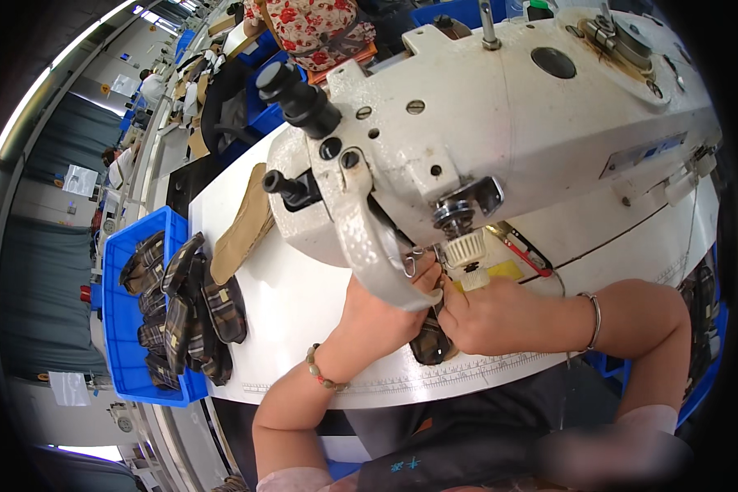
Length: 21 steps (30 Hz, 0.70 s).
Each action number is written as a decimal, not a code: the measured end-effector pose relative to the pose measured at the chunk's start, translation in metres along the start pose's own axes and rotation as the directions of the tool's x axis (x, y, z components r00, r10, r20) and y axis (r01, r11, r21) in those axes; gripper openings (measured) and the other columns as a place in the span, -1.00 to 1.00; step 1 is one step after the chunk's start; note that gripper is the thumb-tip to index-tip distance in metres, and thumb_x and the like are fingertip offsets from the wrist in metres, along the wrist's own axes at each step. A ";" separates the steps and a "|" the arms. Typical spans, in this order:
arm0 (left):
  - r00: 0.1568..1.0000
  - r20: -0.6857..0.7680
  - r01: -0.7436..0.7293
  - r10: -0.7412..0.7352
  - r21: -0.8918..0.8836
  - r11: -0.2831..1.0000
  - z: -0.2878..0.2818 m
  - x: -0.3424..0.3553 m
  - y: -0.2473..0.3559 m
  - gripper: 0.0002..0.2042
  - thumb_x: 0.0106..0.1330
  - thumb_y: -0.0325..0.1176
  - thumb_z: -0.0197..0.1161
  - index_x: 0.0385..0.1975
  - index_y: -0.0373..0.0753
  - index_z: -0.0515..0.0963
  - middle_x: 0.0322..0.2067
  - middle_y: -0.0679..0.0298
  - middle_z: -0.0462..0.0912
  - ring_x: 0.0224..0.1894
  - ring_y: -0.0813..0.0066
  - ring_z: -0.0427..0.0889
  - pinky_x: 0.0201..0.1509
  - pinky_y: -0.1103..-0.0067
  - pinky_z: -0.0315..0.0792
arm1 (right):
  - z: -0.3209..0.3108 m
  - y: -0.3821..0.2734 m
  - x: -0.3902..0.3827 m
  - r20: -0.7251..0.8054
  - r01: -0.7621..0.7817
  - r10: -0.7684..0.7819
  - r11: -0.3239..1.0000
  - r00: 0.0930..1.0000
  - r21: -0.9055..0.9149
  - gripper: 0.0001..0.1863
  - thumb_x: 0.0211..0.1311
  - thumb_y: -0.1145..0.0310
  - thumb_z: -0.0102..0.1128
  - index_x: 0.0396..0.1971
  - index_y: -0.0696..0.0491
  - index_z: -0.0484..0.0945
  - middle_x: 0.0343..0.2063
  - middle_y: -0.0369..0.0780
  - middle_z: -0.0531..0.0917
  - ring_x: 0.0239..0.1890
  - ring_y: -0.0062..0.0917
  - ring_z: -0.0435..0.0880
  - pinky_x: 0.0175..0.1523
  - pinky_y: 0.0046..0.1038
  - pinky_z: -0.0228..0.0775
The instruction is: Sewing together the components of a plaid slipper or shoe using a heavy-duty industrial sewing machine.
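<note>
A dark brown plaid shoe upper (429,346) lies under the head of a white sewing machine (500,107), its near end sticking out toward me. My left hand (385,316) is closed on its left side, with the fingertips partly hidden behind the machine's curved guard. From the right, my right hand (492,316) pinches the same upper with bent fingers close to the needle area. The needle itself is hidden by the machine head. Just beyond my right hand lie a red-and-black hand tool (526,250) and a yellow piece (504,271).
To the left stands a blue bin (119,328) with several plaid uppers (190,303), some spilling onto the white table (295,353). A brown sole-shaped piece (246,225) lies beside the machine. Another person (316,33) in a floral top sits beyond. More plaid pieces (701,312) are at the far right.
</note>
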State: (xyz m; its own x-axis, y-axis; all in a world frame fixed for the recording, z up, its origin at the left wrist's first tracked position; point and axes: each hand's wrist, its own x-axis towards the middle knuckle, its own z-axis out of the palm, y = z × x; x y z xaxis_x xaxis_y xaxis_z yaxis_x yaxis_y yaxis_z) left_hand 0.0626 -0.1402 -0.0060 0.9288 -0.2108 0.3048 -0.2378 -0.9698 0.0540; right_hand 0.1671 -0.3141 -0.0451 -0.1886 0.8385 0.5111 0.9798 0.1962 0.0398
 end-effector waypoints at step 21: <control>0.997 0.006 0.074 -0.074 -0.158 0.985 -0.004 -0.014 0.016 -0.67 -0.10 -0.46 0.39 -0.24 -0.10 0.75 -0.45 0.48 0.42 -0.29 0.43 0.43 -0.19 0.23 0.16 | -0.022 -0.024 -0.004 0.047 0.135 -0.131 0.985 0.990 -0.109 -0.72 -0.18 0.36 0.20 -0.58 0.33 0.63 -0.44 0.22 0.71 -0.68 -0.57 0.54 -0.66 -0.58 0.28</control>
State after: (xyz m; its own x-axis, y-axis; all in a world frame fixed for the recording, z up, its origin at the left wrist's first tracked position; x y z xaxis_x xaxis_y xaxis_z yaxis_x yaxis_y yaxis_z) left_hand 0.0448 -0.1526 -0.0055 0.9456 -0.1393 0.2939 -0.2102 -0.9512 0.2257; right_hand 0.1458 -0.3335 -0.0299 -0.3182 0.8284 0.4610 0.9466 0.2510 0.2023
